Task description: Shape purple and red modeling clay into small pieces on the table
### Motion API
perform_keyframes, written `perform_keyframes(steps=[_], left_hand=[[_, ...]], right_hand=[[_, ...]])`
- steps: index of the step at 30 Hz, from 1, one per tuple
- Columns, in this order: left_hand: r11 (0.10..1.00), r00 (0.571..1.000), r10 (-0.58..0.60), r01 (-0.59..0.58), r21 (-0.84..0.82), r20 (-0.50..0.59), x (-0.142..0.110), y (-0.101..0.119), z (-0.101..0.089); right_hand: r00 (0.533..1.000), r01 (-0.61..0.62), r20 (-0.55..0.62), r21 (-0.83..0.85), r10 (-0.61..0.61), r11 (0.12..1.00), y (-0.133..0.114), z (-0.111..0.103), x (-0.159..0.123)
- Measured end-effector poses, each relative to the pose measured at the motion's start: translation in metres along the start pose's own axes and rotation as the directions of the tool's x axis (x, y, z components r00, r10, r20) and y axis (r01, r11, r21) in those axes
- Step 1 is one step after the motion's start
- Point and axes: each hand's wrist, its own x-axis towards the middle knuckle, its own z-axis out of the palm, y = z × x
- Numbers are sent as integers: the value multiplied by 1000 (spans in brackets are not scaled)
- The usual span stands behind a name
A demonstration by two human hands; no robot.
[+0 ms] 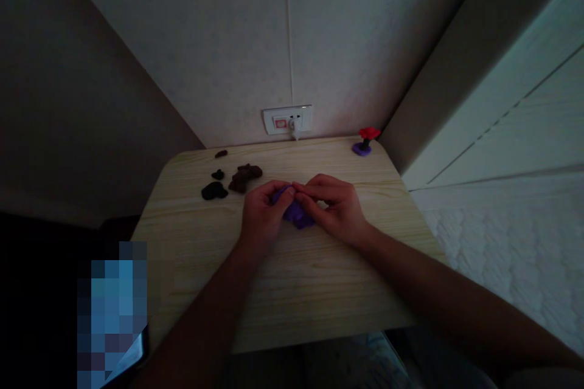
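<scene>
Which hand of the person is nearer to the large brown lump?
Left. The left hand is close beside the brown lump, on its right and toward the person; the right hand is farther to the right, across the purple lump.

A pale quilted cover right of the desk and a wall socket above its far edge suggest a dim home bedroom.

Purple clay, seemingly, in both hands

No legible text, brand or number; reddish square on wall socket too small to read.
</scene>
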Motion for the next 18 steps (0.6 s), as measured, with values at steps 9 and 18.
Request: perform_keyframes(steps=[9,18], left_hand=[[995,1000,14,-13,-96,6,0,-3,3],[975,998,-44,53,-213,47,0,-8,3]], right_hand=[[998,4,-66,-17,-5,1000,0,0,0],[987,-45,-153,-29,40,999,-1,-2,0]])
